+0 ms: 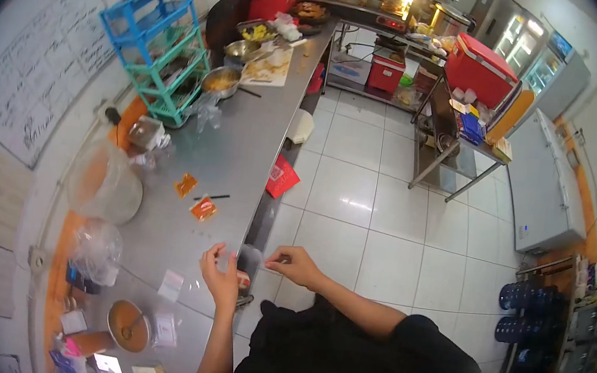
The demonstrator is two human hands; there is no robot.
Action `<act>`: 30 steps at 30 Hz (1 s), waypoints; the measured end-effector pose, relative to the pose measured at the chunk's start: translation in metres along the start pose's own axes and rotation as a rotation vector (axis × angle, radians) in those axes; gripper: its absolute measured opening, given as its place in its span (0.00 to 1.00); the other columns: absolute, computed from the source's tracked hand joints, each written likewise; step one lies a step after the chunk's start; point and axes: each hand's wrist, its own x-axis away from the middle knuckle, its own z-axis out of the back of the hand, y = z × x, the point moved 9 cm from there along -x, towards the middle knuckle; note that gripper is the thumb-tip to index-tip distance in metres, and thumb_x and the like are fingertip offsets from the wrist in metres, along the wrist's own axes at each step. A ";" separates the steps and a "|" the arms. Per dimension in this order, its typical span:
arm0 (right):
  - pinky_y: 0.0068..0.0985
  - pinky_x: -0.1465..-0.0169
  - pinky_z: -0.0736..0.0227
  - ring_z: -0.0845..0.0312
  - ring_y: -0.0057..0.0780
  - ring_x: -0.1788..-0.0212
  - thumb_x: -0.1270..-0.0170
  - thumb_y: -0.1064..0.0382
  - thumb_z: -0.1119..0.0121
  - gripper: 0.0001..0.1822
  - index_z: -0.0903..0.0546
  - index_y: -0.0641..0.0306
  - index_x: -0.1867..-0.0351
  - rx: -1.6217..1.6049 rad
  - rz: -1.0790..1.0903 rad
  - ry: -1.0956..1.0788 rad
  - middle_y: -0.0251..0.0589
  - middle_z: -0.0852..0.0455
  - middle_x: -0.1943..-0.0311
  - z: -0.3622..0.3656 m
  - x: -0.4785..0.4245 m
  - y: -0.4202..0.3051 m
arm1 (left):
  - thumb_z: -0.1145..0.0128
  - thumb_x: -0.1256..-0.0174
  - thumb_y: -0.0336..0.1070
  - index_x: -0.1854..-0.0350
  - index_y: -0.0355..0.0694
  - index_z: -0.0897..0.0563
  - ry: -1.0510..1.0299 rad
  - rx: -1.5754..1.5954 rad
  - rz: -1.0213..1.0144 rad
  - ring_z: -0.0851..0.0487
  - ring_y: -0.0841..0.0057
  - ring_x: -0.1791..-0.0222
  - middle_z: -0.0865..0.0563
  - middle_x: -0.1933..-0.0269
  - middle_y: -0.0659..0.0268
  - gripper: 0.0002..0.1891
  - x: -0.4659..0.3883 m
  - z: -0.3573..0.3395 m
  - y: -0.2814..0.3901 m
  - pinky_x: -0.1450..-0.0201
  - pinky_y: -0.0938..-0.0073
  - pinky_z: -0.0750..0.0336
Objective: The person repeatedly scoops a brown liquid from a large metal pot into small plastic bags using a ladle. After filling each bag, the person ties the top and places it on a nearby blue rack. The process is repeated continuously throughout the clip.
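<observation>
My right hand (297, 266) pinches one end of a thin clear plastic piece (252, 253), perhaps a small bag, just off the edge of the steel table (157, 247). On its other side my left hand (220, 275) is raised over that edge, thumb and fingers curved; whether they grip the plastic is too blurred to tell. Farther up the table lie two small clear packets of orange sauce, one nearer (203, 209) and one farther (185, 185). A thin black stick (212, 197) rests beside the nearer packet.
To the left stand a large plastic-lined tub (107, 182) and a bagged bundle (95, 251). A metal bowl of brown sauce (129, 325) sits nearer me. Beyond are a blue-green rack (160, 58), a bowl of food (221, 82) and a cutting board (268, 65). A red packet (282, 176) juts past the edge.
</observation>
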 end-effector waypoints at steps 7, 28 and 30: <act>0.22 0.58 0.22 0.18 0.19 0.65 0.34 0.64 0.29 0.10 0.19 0.65 0.68 -0.023 0.096 0.132 0.37 0.10 0.66 0.111 0.054 -0.010 | 0.33 0.31 0.32 0.56 0.31 0.12 -0.747 0.605 0.368 0.12 0.82 0.62 0.08 0.62 0.64 0.09 0.066 -0.151 0.096 0.59 0.79 0.20; 0.52 0.63 0.26 0.17 0.57 0.68 0.30 0.56 0.47 0.11 0.21 0.61 0.63 0.675 0.230 0.275 0.52 0.15 0.73 0.237 0.146 -0.025 | 0.30 0.39 0.30 0.69 0.31 0.12 -0.846 0.467 0.002 0.12 0.82 0.72 0.09 0.71 0.58 0.07 0.099 -0.230 0.241 0.65 0.79 0.19; 0.51 0.63 0.26 0.18 0.57 0.69 0.31 0.57 0.46 0.11 0.20 0.61 0.66 0.607 0.255 0.334 0.53 0.16 0.74 0.242 0.153 -0.030 | 0.29 0.39 0.31 0.69 0.31 0.12 -0.857 0.472 0.049 0.14 0.84 0.72 0.09 0.72 0.59 0.07 0.103 -0.233 0.240 0.66 0.79 0.20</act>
